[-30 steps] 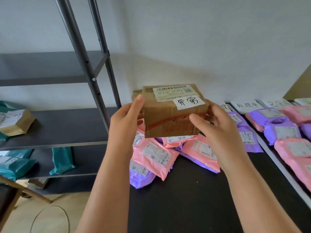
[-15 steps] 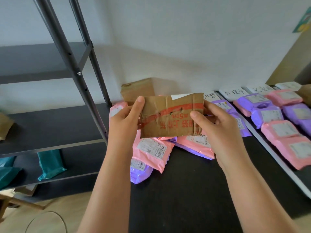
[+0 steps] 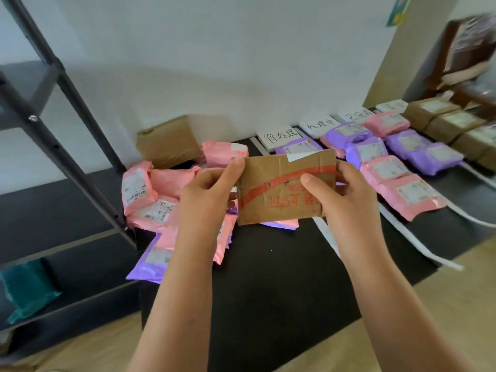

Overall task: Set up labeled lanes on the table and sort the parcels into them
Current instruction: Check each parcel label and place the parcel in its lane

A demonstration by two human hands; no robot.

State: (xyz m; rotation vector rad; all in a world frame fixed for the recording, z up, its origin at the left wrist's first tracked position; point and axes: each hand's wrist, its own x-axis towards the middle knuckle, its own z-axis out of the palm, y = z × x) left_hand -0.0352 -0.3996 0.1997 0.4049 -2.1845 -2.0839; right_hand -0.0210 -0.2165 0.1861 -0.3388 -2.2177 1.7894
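Cardboard box (image 3: pixel 284 191): L hand (image 3: pixel 206 194), R hand (image 3: pixel 346 200) fingers clamped on side edges; black tabletop (image 3: pixel 268 277) below.

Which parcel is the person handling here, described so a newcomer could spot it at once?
Start at the black table, with its heap of pink and purple mailers at the left end. Just above that heap, the left hand and right hand grip a brown cardboard box by its ends. Unlike the brown box against the wall, it carries a red tape band.
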